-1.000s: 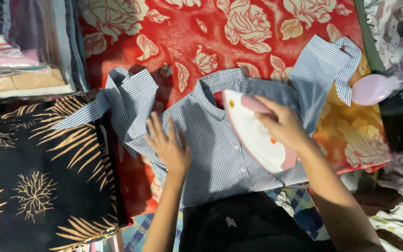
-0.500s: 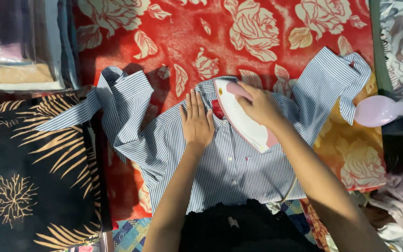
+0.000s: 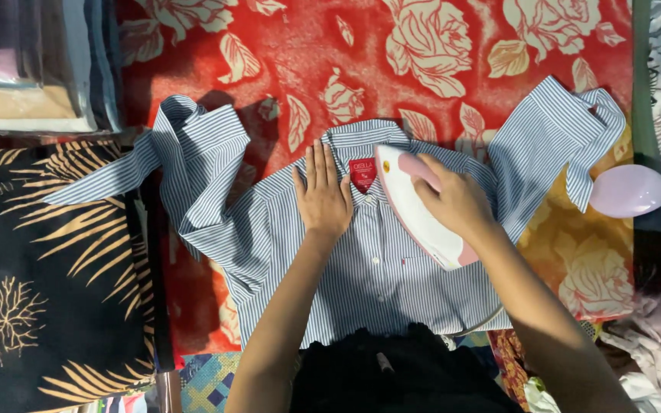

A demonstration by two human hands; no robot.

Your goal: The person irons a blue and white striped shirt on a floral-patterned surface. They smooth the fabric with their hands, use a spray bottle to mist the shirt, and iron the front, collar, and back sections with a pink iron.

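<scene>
Iron [image 3: 422, 210] handle under right hand [image 3: 457, 200]

Iron [image 3: 421, 210] soleplate hidden; shirt [image 3: 361, 268] hem perhaps under dark cloth [image 3: 399, 375].

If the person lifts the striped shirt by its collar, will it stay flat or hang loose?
The striped shirt would probably hang loose: its sleeves already lie folded and creased on the red floral cloth. It looks thin, so likely light. Under the left hand it would likely slide and bunch if pushed.
</scene>
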